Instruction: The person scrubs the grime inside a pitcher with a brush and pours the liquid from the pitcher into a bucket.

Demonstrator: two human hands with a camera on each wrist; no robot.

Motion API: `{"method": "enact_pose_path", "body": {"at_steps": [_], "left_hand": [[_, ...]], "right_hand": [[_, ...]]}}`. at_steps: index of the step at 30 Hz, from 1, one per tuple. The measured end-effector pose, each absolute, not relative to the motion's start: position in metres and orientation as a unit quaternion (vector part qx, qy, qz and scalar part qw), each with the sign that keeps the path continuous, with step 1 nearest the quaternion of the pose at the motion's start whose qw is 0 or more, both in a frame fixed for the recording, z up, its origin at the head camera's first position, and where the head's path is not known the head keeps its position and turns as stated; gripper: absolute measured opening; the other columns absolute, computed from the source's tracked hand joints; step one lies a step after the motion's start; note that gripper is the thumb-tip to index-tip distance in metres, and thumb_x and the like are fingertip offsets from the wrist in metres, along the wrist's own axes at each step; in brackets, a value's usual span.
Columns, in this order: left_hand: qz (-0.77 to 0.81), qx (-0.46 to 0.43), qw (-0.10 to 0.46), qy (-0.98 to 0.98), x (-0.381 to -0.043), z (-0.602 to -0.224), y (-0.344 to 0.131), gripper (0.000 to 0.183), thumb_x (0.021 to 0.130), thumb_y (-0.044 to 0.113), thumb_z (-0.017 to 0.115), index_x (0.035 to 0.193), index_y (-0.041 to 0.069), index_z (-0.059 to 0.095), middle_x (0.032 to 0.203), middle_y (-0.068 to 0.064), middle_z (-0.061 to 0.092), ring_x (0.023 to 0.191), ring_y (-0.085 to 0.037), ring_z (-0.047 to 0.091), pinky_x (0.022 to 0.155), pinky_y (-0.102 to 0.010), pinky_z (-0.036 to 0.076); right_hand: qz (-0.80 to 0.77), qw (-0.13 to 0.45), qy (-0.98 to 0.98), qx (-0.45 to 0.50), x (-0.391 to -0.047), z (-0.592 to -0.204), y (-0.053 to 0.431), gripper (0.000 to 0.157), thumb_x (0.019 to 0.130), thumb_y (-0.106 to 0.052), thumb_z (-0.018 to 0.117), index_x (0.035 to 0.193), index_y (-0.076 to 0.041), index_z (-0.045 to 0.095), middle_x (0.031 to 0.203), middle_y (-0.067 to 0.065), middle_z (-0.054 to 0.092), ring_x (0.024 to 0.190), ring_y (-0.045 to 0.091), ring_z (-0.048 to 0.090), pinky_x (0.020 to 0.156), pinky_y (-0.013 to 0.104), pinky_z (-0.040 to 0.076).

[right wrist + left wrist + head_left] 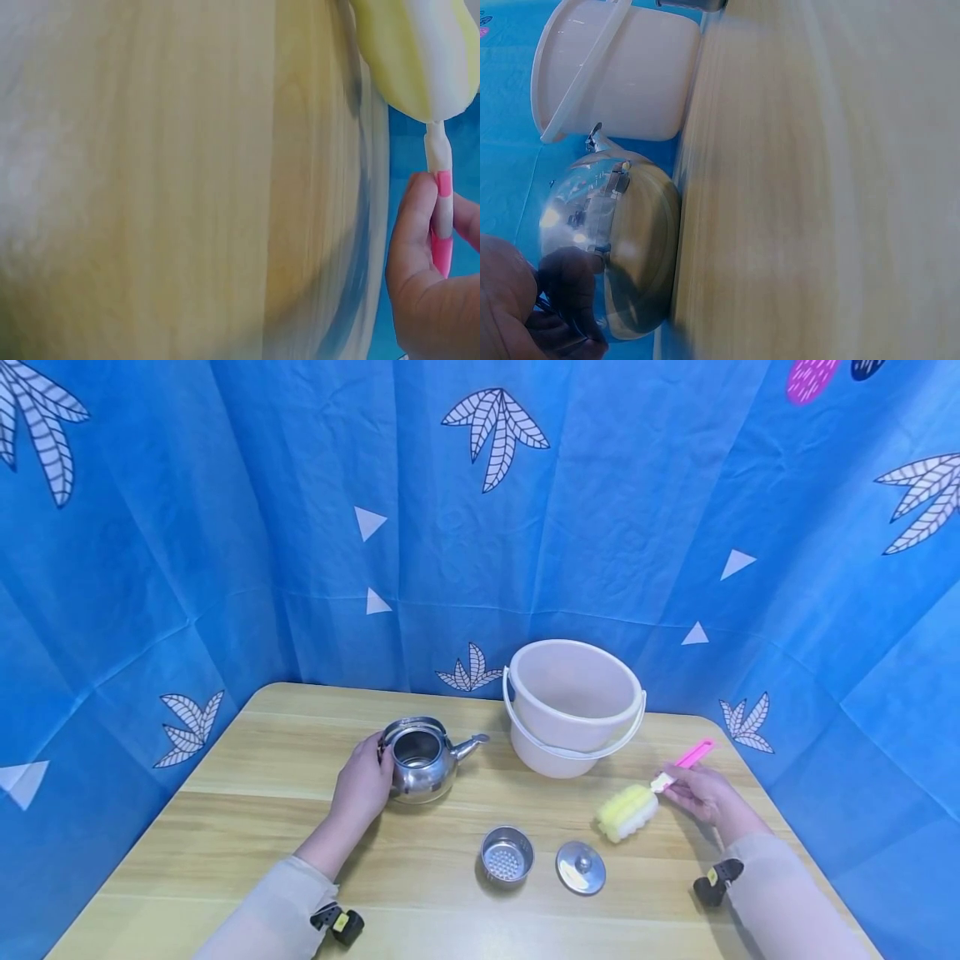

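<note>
Directions are by the head view, with twelve o'clock at the table's far edge.

The left hand (367, 778) has its thumb and fingers closed on the kettle (423, 781) at the nine o'clock side of its mouth. The metal kettle stands upright and lidless on the table (225, 843), spout pointing to two o'clock.

The right hand (697, 792) pinches the pink-and-white handle of the sponge brush (628, 812) between thumb and fingers, with little gap. The handle runs from the sponge head towards between one and two o'clock. Whether the sponge touches the table cannot be determined.

The strainer cup (506, 860) stands between four and five o'clock from the kettle. The knobbed lid (581, 867) lies at three o'clock from the cup, just apart. The white bucket (562, 731) is between two and three o'clock from the kettle; the brush head is at five o'clock from the bucket.
</note>
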State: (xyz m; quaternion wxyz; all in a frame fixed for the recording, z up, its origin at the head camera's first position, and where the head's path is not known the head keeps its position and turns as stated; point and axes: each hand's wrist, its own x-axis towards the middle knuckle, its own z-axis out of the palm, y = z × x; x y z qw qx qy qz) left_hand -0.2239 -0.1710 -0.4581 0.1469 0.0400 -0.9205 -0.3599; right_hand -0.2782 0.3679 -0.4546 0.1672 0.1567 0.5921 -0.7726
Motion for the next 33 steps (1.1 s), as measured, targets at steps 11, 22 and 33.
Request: {"method": "enact_pose_path", "body": {"at_steps": [11,22,33], "left_hand": [[-0.354,0.04,0.147,-0.923,-0.2246,-0.4588,-0.1712,0.048,0.107,0.023,0.044,0.141,-0.01,0.047,0.138,-0.032,0.052,0.126,-0.046,0.052,0.105,-0.058,0.044],[-0.353,0.039,0.149,-0.923,-0.2252,-0.461,-0.1714,0.048,0.107,0.023,0.043,0.141,-0.011,0.046,0.139,-0.032,0.051,0.128,-0.046,0.051,0.106,-0.057,0.043],[-0.353,0.036,0.16,-0.921,-0.2247,-0.4598,-0.1712,0.046,0.106,0.021,0.045,0.139,-0.011,0.048,0.138,-0.031,0.052,0.127,-0.046,0.051,0.105,-0.058,0.043]], "right_hand": [[-0.779,0.206,0.577,0.138,-0.2821,-0.4569,0.3734,0.024,0.105,-0.004,0.045,0.094,-0.003,0.066,0.089,0.012,0.072,0.083,0.019,0.072,0.089,0.025,0.056],[-0.786,0.207,0.565,0.142,-0.2826,-0.459,0.378,0.022,0.104,-0.002,0.045,0.093,-0.003,0.064,0.09,0.014,0.07,0.086,0.021,0.072,0.092,0.028,0.055],[-0.777,0.194,0.578,0.159,-0.283,-0.4546,0.3755,0.015,0.101,0.006,0.048,0.1,0.0,0.061,0.086,0.014,0.072,0.082,0.021,0.073,0.092,0.03,0.056]]}}
